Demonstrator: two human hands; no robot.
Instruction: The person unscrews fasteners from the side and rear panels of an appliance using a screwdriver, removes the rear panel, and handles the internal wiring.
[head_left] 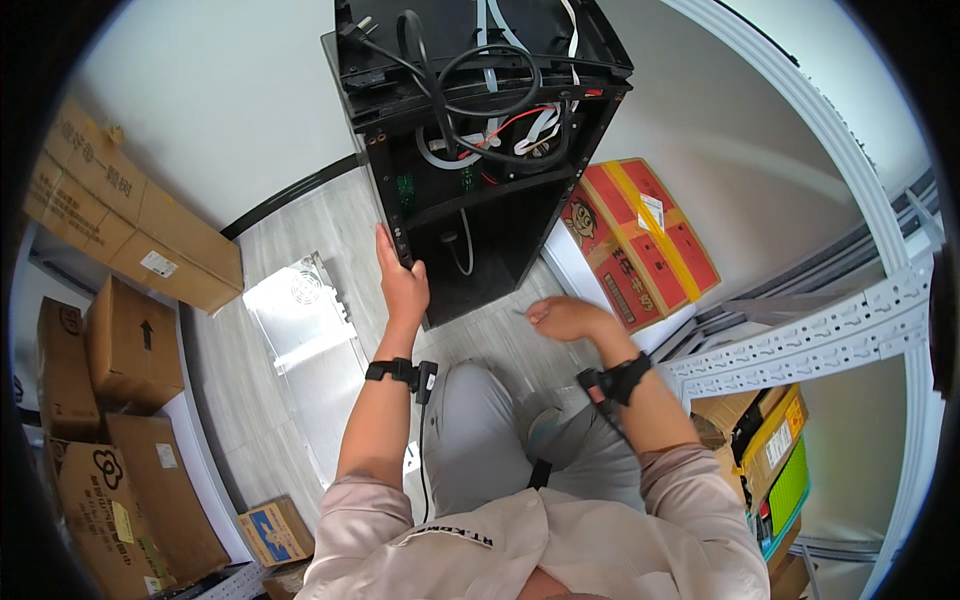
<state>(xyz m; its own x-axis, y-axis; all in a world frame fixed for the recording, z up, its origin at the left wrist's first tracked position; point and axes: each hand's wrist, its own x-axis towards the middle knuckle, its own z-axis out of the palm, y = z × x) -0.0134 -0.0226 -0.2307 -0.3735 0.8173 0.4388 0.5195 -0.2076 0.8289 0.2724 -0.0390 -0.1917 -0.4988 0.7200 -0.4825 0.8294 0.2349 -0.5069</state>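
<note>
A tall black cabinet [480, 255] stands open in front of me, with tubes and wires inside its upper part. My left hand [403, 290] grips the cabinet's left edge, fingers along the outer side and thumb at the front. My right hand [568, 320] is closed in a pinch, low and to the right of the cabinet, apart from it. A short, thin greyish thing [520, 313] sticks out of its fingertips, too small to name. A coiled black power cord [440, 85] with a plug hangs over the cabinet's top.
Metal panels [300, 300] lie on the grey floor at the left. Cardboard boxes [135, 345] are stacked along the left side. At the right are a red carton [640, 245] with yellow tape and a white perforated rack beam [800, 340]. More boxes [770, 440] sit below it.
</note>
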